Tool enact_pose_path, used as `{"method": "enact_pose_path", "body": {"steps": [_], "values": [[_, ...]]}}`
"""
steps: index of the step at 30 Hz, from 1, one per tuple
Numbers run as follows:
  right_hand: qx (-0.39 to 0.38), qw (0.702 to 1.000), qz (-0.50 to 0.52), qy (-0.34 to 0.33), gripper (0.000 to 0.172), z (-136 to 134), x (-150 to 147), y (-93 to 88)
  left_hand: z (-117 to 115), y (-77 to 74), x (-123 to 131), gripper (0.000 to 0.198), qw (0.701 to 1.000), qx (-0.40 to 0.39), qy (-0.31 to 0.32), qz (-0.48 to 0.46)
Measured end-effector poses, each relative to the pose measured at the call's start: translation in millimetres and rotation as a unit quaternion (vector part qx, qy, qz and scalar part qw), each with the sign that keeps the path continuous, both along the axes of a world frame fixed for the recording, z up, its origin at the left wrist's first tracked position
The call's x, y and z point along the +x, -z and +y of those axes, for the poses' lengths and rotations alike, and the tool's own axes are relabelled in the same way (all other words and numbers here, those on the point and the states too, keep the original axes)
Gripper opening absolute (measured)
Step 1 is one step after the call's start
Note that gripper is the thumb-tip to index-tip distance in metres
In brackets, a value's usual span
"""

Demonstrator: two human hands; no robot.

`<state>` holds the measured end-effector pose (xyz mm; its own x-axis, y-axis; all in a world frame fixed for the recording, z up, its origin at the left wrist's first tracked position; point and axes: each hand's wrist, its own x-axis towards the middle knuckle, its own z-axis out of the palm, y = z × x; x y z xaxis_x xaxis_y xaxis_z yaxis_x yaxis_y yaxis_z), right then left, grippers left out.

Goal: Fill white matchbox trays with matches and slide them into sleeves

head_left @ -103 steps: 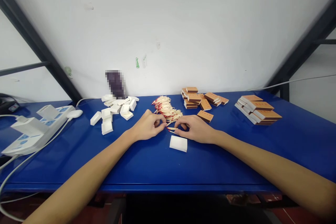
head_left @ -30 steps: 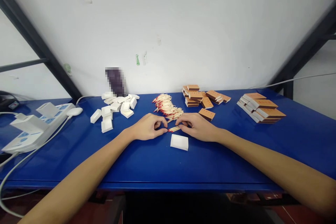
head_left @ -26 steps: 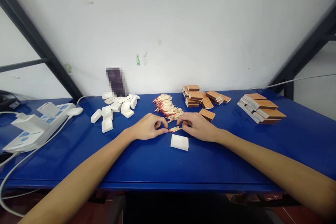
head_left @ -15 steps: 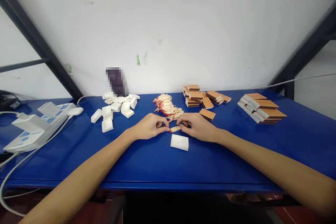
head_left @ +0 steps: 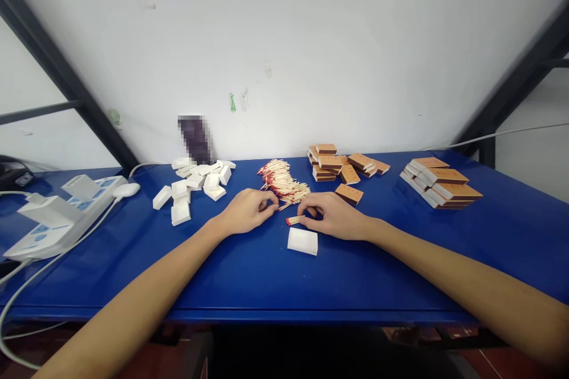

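Observation:
My right hand (head_left: 335,216) pinches a small bundle of matches (head_left: 294,221) between thumb and fingers, low over the table, red heads pointing left. My left hand (head_left: 249,211) is curled, with thumb and forefinger close together on a match (head_left: 284,206) at the near edge of the match heap (head_left: 284,180). That heap of loose red-headed matches lies just beyond both hands. In front of the right fingers is a white matchbox tray (head_left: 303,241), lying on the blue table.
White matchbox trays (head_left: 180,211) are scattered at the left. Brown matchbox sleeves (head_left: 349,193) lie behind my right hand, and matchboxes (head_left: 448,190) are stacked farther right. A power strip (head_left: 66,216) with cables is at the far left. The white wall (head_left: 284,41) bounds the table behind.
My left hand has moved left and slightly away, off the bundle and to the edge of the match heap. My right hand stays with the bundle.

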<state>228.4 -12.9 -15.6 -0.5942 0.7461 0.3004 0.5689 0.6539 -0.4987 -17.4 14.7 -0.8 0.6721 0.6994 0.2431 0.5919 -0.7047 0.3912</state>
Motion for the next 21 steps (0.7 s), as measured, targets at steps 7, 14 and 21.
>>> {"method": "enact_pose_path", "body": {"steps": [7,14,21], "values": [[0.008,1.0,0.002,-0.003,0.017,-0.5,0.8,0.8,-0.5,-0.1,1.1,0.018,1.0,0.028,0.005,0.015],[0.003,1.0,0.004,0.001,0.019,-0.6,0.5,0.0,-0.9,-0.8,1.7,0.018,0.999,0.036,0.005,0.031],[-0.004,1.0,0.0,0.007,0.023,-1.4,0.6,-0.3,-1.3,-1.1,1.3,0.017,0.999,0.036,0.008,0.036]]}}
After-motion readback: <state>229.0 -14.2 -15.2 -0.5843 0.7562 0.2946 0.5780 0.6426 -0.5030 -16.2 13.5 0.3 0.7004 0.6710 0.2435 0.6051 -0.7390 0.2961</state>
